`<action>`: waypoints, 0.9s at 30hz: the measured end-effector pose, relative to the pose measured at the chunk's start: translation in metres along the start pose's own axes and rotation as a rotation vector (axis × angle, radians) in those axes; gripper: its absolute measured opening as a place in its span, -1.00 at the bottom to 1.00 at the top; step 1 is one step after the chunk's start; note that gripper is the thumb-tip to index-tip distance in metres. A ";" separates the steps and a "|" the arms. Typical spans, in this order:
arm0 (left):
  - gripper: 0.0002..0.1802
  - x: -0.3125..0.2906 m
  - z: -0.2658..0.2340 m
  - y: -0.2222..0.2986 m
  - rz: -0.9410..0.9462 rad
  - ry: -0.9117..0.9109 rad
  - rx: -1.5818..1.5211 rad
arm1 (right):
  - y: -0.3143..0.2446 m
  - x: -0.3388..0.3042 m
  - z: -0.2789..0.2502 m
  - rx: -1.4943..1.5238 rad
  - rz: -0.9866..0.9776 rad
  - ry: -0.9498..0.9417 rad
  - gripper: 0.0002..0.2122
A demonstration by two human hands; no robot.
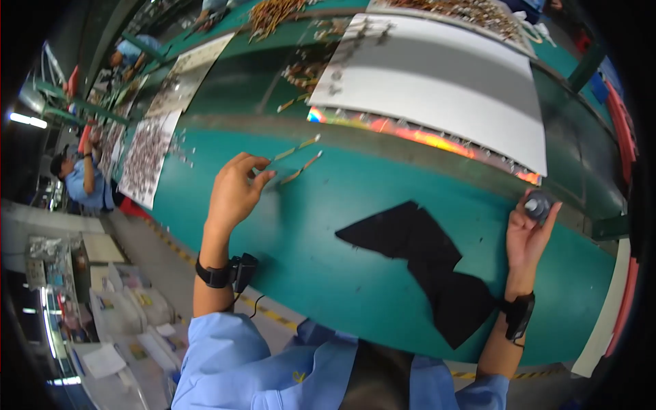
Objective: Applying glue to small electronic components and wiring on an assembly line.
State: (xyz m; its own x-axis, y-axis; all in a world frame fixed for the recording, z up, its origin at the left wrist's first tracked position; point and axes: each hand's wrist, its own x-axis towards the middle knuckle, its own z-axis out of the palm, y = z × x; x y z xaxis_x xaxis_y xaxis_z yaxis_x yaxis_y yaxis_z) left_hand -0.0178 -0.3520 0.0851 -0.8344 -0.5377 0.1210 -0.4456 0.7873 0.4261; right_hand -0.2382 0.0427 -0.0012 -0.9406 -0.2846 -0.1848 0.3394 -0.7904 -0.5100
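Note:
On the left of the green table, my left hand (239,184) is closed, thumb and forefinger pinched at the near end of a thin yellowish wire lead (297,148) with a pale tip. A second short wire lead (302,168), brownish with a white end, lies just beside it, close to my thumb. Over at the right, my right hand (527,232) has its fingers wrapped around a small dark grey bottle (538,205) with a lighter tip. Between my hands a black angular sheet (434,256) lies on the table.
A large white board (437,89) with small parts along its edges lies beyond the table's back ledge (383,140). Bundles of wire leads (273,17) sit farther back. At left is a white sheet (147,157) covered with small parts. Co-workers (89,178) work at the far left.

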 end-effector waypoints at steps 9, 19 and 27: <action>-0.79 -0.056 0.021 -0.054 -0.045 0.147 0.279 | 0.000 0.004 -0.003 0.026 0.017 -0.165 -0.59; -0.82 -0.051 0.040 -0.061 -0.035 0.180 0.168 | -0.004 0.000 0.000 0.010 -0.032 -0.141 -0.63; -0.91 -0.053 0.043 -0.052 -0.051 0.348 -0.143 | 0.001 -0.003 0.015 0.002 -0.081 -0.021 -0.65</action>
State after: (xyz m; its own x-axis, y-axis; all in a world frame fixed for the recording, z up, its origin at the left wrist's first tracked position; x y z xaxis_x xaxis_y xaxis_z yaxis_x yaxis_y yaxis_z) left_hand 0.0356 -0.3518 0.0183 -0.6412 -0.6647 0.3835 -0.4132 0.7202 0.5573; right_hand -0.2352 0.0341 0.0115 -0.9649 -0.2309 -0.1252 0.2621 -0.8126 -0.5206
